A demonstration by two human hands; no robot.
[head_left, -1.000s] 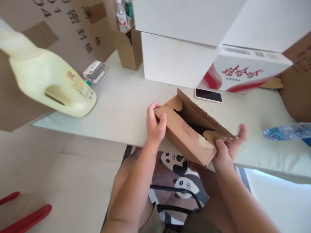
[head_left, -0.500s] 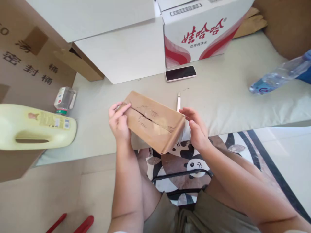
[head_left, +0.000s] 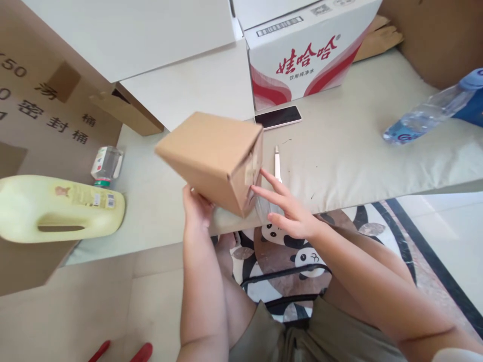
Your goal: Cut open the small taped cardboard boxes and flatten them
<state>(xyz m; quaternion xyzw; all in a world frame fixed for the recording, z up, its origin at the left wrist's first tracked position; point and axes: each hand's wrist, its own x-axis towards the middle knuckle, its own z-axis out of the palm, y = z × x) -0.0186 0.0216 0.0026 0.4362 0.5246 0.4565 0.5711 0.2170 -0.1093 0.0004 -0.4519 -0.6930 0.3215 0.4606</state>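
Observation:
A small brown cardboard box [head_left: 211, 143] is held tilted above the bench, with its right end turned towards my right hand. My left hand [head_left: 198, 206] supports it from below at the near left; most of its fingers are hidden under the box. My right hand [head_left: 283, 203] has its fingers spread, the tips at the taped end of the box. Clear plastic or tape shows below that end. A slim white-handled tool [head_left: 277, 163] lies on the bench just beyond my right hand.
Behind the box stand a white carton [head_left: 192, 80] and a red-and-white water carton [head_left: 298, 70], with a phone [head_left: 279, 117] before them. At left are a yellow jug [head_left: 94, 203] and a small clear bottle [head_left: 106, 163]. A water bottle [head_left: 426, 115] lies at right.
The box has been rolled over: its slit, taped face has turned away, and a plain face is now up. My left hand has shifted underneath, while my right fingers have spread against the end.

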